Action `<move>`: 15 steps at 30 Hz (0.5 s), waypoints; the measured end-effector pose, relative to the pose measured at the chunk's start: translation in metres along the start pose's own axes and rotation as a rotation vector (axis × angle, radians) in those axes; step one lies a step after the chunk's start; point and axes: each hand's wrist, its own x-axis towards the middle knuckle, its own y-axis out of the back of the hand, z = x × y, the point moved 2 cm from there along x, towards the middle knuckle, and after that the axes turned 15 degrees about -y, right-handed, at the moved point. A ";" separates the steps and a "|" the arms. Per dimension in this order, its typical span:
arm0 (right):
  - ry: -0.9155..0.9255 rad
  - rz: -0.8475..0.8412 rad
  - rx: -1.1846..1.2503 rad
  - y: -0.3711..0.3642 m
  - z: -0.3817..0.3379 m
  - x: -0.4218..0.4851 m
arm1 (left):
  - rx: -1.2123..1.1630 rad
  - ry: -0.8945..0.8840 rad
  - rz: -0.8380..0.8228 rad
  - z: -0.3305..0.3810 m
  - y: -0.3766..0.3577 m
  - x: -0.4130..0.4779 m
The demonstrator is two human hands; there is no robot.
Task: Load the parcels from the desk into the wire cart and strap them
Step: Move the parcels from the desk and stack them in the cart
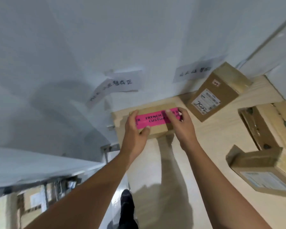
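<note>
A flat brown parcel with a pink label (153, 120) lies at the far left corner of the pale wooden desk (196, 154). My left hand (135, 129) grips its left end, thumb on the near edge. My right hand (180, 124) grips its right end, fingers over the top. Whether the parcel is lifted off the desk I cannot tell. The wire cart (56, 187) shows blurred at the lower left, with boxed parcels inside it.
A taller brown box with a shipping label (216, 95) stands at the back of the desk. More cardboard parcels (262, 176) lie along the right side. Paper signs (117, 85) hang on the white wall behind. My dark shoe (126, 207) is on the floor below.
</note>
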 end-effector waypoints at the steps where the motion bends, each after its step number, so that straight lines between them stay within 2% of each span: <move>1: 0.016 -0.027 -0.043 -0.010 0.002 -0.020 | -0.074 0.047 0.055 0.001 0.020 -0.024; 3: 0.008 -0.078 -0.106 -0.019 0.015 -0.052 | -0.147 0.049 0.131 0.006 0.051 -0.070; 7: 0.031 -0.360 -0.242 -0.089 0.045 -0.142 | -0.110 0.040 0.374 -0.002 0.130 -0.193; 12: 0.152 -0.685 -0.324 -0.196 0.055 -0.273 | -0.049 0.220 0.721 -0.018 0.217 -0.340; 15: 0.244 -0.847 -0.449 -0.247 0.069 -0.349 | -0.028 0.269 0.962 -0.029 0.257 -0.428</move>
